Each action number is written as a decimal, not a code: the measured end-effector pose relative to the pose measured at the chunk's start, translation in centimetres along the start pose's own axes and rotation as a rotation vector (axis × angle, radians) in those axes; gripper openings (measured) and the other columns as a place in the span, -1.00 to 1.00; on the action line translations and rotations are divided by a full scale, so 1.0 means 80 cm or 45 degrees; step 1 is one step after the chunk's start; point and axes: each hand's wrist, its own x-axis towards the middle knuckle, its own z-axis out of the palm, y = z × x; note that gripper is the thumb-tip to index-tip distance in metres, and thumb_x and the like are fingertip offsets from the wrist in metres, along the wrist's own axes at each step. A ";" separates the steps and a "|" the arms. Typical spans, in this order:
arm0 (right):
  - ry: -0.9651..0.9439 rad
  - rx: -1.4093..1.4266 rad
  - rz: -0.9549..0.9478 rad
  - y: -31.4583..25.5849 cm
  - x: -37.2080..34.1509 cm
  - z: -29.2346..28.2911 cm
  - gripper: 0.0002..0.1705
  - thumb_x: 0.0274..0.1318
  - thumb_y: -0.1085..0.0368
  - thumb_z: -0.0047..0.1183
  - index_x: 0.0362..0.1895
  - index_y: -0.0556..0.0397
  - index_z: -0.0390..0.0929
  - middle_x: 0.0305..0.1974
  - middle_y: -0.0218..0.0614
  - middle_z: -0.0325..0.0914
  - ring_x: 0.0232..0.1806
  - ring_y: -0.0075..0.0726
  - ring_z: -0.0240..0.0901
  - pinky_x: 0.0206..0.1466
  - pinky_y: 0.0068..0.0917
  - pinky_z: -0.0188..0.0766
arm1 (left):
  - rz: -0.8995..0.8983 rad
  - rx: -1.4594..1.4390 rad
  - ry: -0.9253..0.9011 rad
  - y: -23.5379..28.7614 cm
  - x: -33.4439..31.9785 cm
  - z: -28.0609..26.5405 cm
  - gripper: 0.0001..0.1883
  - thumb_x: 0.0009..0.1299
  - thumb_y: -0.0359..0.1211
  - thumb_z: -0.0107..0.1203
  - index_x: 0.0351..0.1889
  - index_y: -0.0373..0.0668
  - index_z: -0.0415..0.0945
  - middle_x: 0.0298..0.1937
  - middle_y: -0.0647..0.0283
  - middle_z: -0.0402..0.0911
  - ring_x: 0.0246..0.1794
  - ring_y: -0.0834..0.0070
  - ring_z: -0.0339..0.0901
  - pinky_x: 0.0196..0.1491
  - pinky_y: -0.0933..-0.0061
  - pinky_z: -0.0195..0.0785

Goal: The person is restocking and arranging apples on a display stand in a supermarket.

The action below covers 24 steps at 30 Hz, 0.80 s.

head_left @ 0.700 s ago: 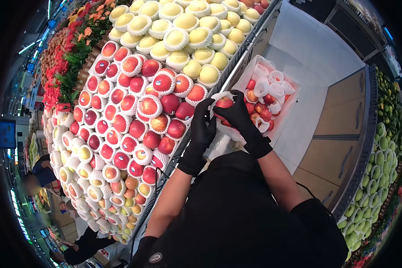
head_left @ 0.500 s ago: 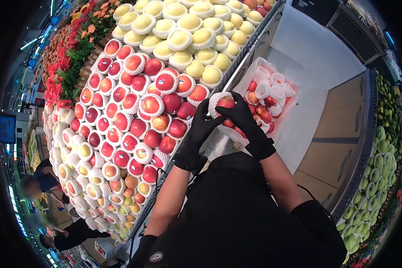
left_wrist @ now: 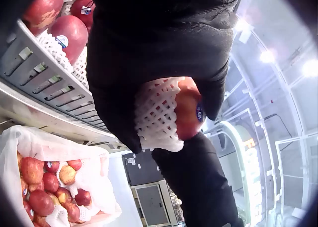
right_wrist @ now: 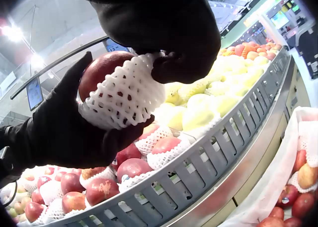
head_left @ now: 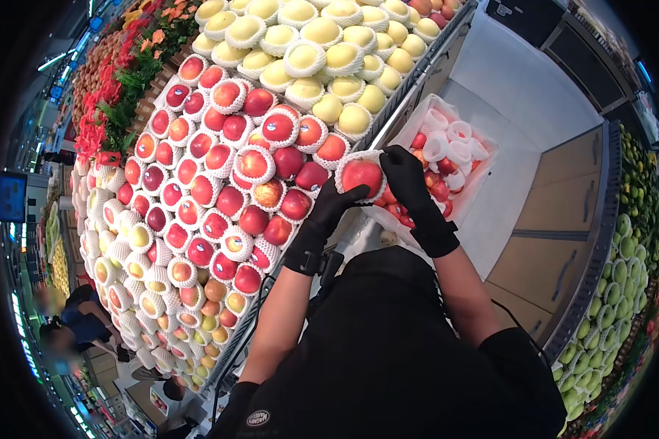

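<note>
A red apple (head_left: 361,175) sits in a white foam net (right_wrist: 122,96), which covers its lower part and sides. My left hand (head_left: 326,214), in a black glove, holds the netted apple from below, thumb and fingers around it. On the other side my gloved right hand (head_left: 408,183) pinches the net's edge with curled fingers, clear in the right wrist view. The left wrist view shows a dark sticker on the apple (left_wrist: 189,109).
Left of the hands, rows of netted red apples (head_left: 231,200) fill a slanted display with a grey slatted edge (right_wrist: 198,162); yellow fruit (head_left: 321,31) lies above. A lined box (head_left: 483,172) of apples and loose nets stands right. Green fruit (head_left: 615,293) lines the far right.
The apple has turned and shows more of its red face, with the net around it. My right hand has shifted from the apple to the net's edge. The view has shifted slightly.
</note>
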 end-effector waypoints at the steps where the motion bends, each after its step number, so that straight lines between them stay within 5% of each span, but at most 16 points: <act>1: 0.082 0.005 -0.020 -0.005 0.000 0.002 -0.72 0.16 0.27 0.05 -0.09 0.16 0.58 -0.30 0.02 0.62 -0.24 -0.02 0.61 -0.15 -0.28 0.48 | 0.016 -0.004 0.016 -0.001 0.002 0.002 -0.30 0.20 -0.29 0.36 0.27 -0.27 0.31 0.14 0.16 0.50 0.05 0.40 0.53 0.02 0.35 0.50; 10: -0.170 0.204 0.098 -0.019 -0.005 0.005 -0.65 0.19 0.16 0.13 -0.05 0.15 0.58 -0.30 -0.18 0.64 -0.24 -0.30 0.59 -0.13 -0.39 0.46 | -0.205 -0.255 0.124 -0.022 0.004 -0.018 -0.37 0.30 -0.16 0.27 0.24 -0.26 0.32 0.04 0.09 0.56 -0.01 0.25 0.59 -0.18 0.26 0.60; 13: -0.228 0.231 0.037 -0.011 -0.004 0.001 -0.56 0.19 0.11 0.17 0.06 0.11 0.53 -0.11 -0.19 0.58 -0.13 -0.37 0.53 -0.07 -0.44 0.45 | -0.252 -0.391 0.084 -0.030 0.003 -0.027 -0.36 0.31 -0.13 0.25 0.25 -0.24 0.29 0.06 0.10 0.54 0.01 0.25 0.58 -0.19 0.24 0.60; 17: -0.453 0.253 0.110 -0.020 -0.020 0.006 -0.36 0.17 0.10 0.20 0.26 0.11 0.34 0.18 -0.11 0.38 0.13 -0.24 0.41 0.15 -0.39 0.39 | -0.077 -0.229 0.098 -0.023 -0.007 -0.022 -0.30 0.28 -0.19 0.29 0.31 -0.19 0.21 0.17 0.11 0.46 0.06 0.28 0.55 -0.17 0.25 0.61; 20: -0.480 0.352 0.154 -0.026 -0.028 0.029 -0.27 0.16 0.08 0.21 0.30 0.20 0.26 0.20 -0.05 0.36 0.24 -0.16 0.34 0.27 -0.31 0.30 | 0.165 0.030 0.252 -0.019 -0.016 -0.019 -0.24 0.22 -0.28 0.33 0.35 -0.17 0.17 0.23 0.12 0.41 0.13 0.31 0.50 -0.05 0.29 0.59; 21: -0.521 0.318 0.112 -0.024 -0.027 0.040 -0.05 0.04 0.05 0.30 0.37 0.24 0.10 0.27 0.05 0.26 0.33 -0.06 0.23 0.37 -0.21 0.21 | 0.298 0.122 0.309 -0.027 -0.017 -0.023 -0.22 0.20 -0.31 0.34 0.35 -0.17 0.17 0.24 0.12 0.40 0.17 0.30 0.47 0.01 0.28 0.56; 24: -0.440 0.172 -0.071 -0.037 -0.041 0.084 0.13 -0.11 0.02 0.39 0.41 0.22 0.00 0.31 0.13 0.16 0.38 0.03 0.14 0.39 -0.14 0.17 | 0.550 0.336 0.461 -0.042 -0.023 -0.040 -0.14 0.15 -0.40 0.34 0.40 -0.20 0.10 0.29 0.09 0.36 0.31 0.28 0.34 0.26 0.28 0.34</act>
